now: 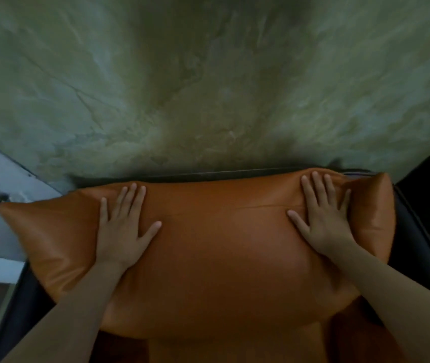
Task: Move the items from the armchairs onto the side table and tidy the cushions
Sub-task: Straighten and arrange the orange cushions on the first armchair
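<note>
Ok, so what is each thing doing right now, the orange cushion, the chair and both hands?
orange cushion: plump, lying against the armchair back, pressed by both hands.
left hand: flat, fingers straight, pressing the cushion's left half.
right hand: flat, fingers spread, pressing near the cushion's upper right corner.
armchair: dark frame, holding the cushion.

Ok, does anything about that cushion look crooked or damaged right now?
The orange cushion sits slightly askew: its left corner pokes out past the dark armchair frame, while its right corner is puckered. No tears or spills show. The left hand and right hand lie flat on it.
</note>
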Demonstrator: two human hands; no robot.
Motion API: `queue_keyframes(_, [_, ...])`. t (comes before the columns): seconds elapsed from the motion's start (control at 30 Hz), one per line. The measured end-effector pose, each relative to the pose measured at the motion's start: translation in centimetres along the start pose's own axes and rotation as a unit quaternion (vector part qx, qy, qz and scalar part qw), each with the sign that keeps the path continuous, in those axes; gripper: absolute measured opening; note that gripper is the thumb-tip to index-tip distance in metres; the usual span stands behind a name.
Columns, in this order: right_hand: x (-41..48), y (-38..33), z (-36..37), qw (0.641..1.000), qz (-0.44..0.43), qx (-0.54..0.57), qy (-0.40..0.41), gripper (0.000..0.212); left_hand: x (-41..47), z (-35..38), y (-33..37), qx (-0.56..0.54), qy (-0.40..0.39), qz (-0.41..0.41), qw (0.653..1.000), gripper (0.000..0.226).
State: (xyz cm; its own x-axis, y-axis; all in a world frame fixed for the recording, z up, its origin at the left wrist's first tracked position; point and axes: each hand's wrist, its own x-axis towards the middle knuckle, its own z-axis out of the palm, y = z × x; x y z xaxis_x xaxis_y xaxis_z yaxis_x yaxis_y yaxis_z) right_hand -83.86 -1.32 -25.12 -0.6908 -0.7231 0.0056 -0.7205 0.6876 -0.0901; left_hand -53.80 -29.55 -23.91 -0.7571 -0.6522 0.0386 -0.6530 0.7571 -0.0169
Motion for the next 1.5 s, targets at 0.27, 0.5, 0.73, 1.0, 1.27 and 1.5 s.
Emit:
queue_keyframes(0.27, [0.6, 0.0, 0.3, 1.0, -0.009, 0.003, 0.025, 0.084, 0.7, 0.5, 0.2, 0.015, -0.003, -0.009, 1.0, 0.082])
queue_keyframes(0.5, [-0.9, 0.3, 0.3, 0.995, -0.041, 0.007, 0.092, 0.067, -1.2, 0.2, 1.0, 0.052, 0.03, 0.017, 0.998, 0.072])
queue_keyframes(0.73, [-5.2, 1.6, -2.8, 0.985, -0.066, -0.023, 0.157, 0.055, -4.9, -3.8, 3.3, 0.104, 0.084, 0.029, 0.991, 0.06])
queue_keyframes(1.0, [-4.9, 6.1, -8.9, 0.976, -0.038, -0.055, 0.209, 0.07, -2.8, -8.4, 6.4, 0.071, 0.147, 0.017, 0.986, 0.058])
queue_keyframes(1.27, [-3.0, 3.4, -5.3, 0.99, -0.026, -0.048, 0.127, 0.062, -3.4, -4.4, 4.6, 0.096, 0.074, -0.002, 0.993, 0.056])
queue_keyframes(1.5, [-1.3, 1.8, -2.1, 0.993, -0.021, 0.006, 0.117, 0.052, -1.2, -3.4, 2.6, 0.111, 0.072, -0.031, 0.991, 0.06])
